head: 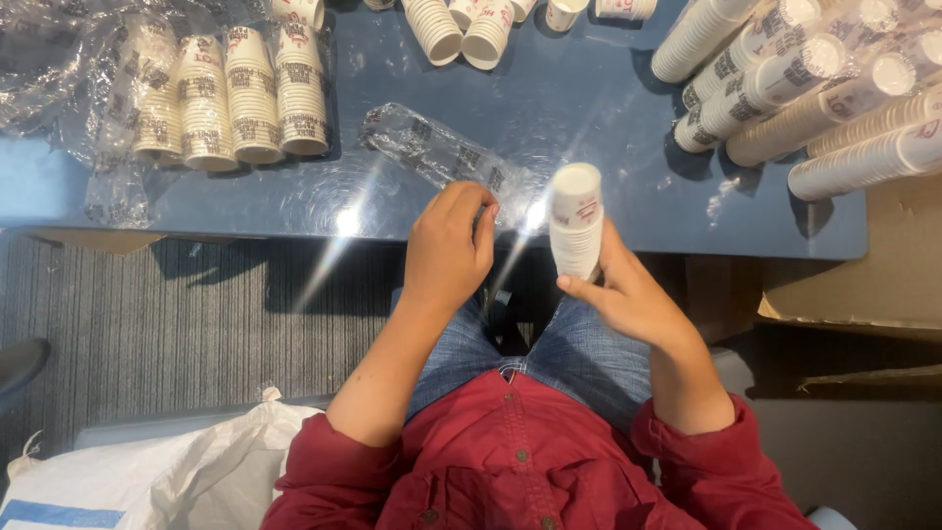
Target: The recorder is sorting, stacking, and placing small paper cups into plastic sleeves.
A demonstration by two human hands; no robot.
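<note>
R hand [628, 290] grips a short stack of white paper cups [576, 221] w/ red print, fingers wrapped round its lower end from the right, thumb across the front. Stack stands near upright, long axis running toward the camera, closed bottom of the top cup facing up; it sits over the near edge of the blue desk [579, 108], above the lap.

L hand [449, 245] is pinched shut on the near end of a clear plastic sleeve [442, 152]. Sleeve lies on the desk, long axis diagonal, far end up-left, near end down-right at the fingertips; looks empty and crumpled. Hands are near each other, not touching.

Far left: four upright cup stacks [235, 98] in loose plastic wrap [59, 59], close together. Far right: long stacks of cups lying on their sides [785, 79], axes slanting up-right, bottoms toward desk centre, piled against each other. More stacks [461, 29] at the top edge.

Open desk surface betw. the sleeve and the right pile, and in front of the left stacks. Desk near edge runs left-right just beyond the hands. Cardboard box [863, 275] off the right end; white sack [177, 471] at lower left on the floor; grey carpet [147, 314] under the desk edge.
</note>
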